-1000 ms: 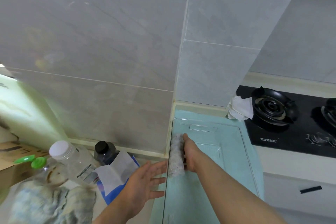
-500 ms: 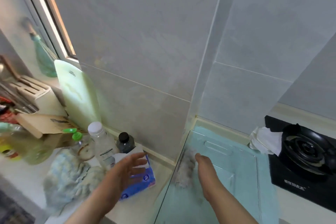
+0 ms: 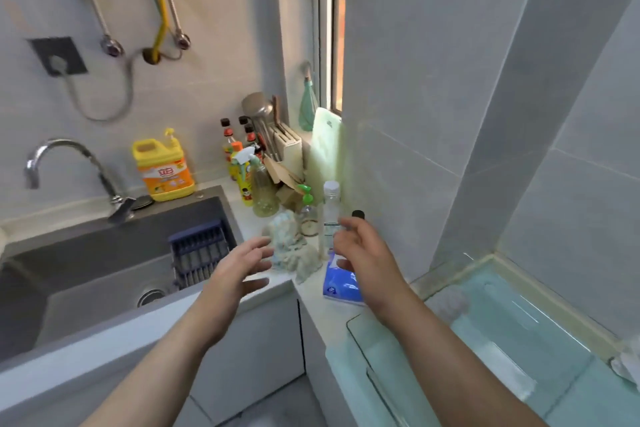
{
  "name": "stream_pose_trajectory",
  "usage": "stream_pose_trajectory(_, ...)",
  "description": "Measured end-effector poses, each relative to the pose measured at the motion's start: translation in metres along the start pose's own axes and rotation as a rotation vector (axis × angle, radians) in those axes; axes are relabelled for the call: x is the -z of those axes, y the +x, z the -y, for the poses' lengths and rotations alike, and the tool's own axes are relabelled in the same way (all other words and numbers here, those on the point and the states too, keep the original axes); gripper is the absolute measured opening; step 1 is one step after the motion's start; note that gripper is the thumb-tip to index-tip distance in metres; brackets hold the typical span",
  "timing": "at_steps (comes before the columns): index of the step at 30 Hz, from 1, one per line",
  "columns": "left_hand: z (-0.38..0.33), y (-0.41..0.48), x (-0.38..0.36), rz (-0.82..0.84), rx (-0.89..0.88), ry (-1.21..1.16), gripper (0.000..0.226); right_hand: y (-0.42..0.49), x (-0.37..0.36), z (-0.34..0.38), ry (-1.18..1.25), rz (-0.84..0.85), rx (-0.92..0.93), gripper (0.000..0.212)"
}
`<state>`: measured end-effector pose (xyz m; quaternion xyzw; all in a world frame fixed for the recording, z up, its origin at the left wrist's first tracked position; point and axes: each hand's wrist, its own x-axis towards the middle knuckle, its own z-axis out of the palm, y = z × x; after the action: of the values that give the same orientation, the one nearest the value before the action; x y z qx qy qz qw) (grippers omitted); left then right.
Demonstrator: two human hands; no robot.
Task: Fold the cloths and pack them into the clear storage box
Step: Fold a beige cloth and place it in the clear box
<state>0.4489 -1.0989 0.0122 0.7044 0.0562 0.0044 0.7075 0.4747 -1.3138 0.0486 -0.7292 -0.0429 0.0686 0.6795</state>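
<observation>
Apparently empty, left hand and right hand, fingers loose, near crumpled cloth.

Domestic kitchen. Evidence: dark sink with curved faucet, set into pale countertop; yellow dish-detergent jug at sink's back edge; sauce bottles, knife block with ladle beside it, pale green cutting board leaning in window corner. Grey-tiled walls; yellow hose and metal pipes on wall above sink.
</observation>
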Motion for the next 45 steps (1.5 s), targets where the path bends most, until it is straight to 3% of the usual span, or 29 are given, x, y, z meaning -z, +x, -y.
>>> stream_pose_trajectory(3,-0.003,-0.063,0.043,-0.133,-0.026,0.023,0.071,-0.026,-0.053,0.007,-0.019,0.187,0.007,0.05)
stream_pose_trajectory(9,-0.012,-0.179,0.162,-0.488,-0.095,0.009,0.062,-0.073,-0.181,0.037,-0.099,0.528,0.099,0.046)
stream_pose_trajectory(13,-0.005,-0.255,0.245,-0.686,-0.118,-0.047,0.062,-0.106,-0.277,0.05,-0.134,0.669,0.14,0.039)
stream_pose_trajectory(16,0.004,-0.317,0.303,-0.783,-0.109,-0.072,0.064,-0.14,-0.356,0.053,-0.114,0.765,0.149,0.021)
stream_pose_trajectory(23,0.004,-0.447,0.45,-0.968,-0.111,-0.006,0.068,-0.227,-0.538,0.064,-0.15,1.019,0.202,0.028)
stream_pose_trajectory(25,0.001,-0.471,0.487,-1.005,-0.112,0.018,0.058,-0.24,-0.582,0.067,-0.188,1.07,0.236,0.03)
stream_pose_trajectory(31,0.002,-0.504,0.588,-1.099,-0.094,0.021,0.04,-0.254,-0.699,0.068,-0.24,1.178,0.264,0.022)
stream_pose_trajectory(37,0.03,-0.489,0.685,-1.2,-0.051,-0.032,0.043,-0.223,-0.812,0.045,-0.218,1.259,0.18,0.016)
stream_pose_trajectory(41,0.045,-0.46,0.743,-1.275,-0.006,-0.097,0.064,-0.176,-0.895,0.029,-0.197,1.253,0.089,0.025)
stream_pose_trajectory(45,0.058,-0.437,0.804,-1.36,0.042,-0.161,0.041,-0.142,-0.973,0.018,-0.201,1.247,0.023,0.022)
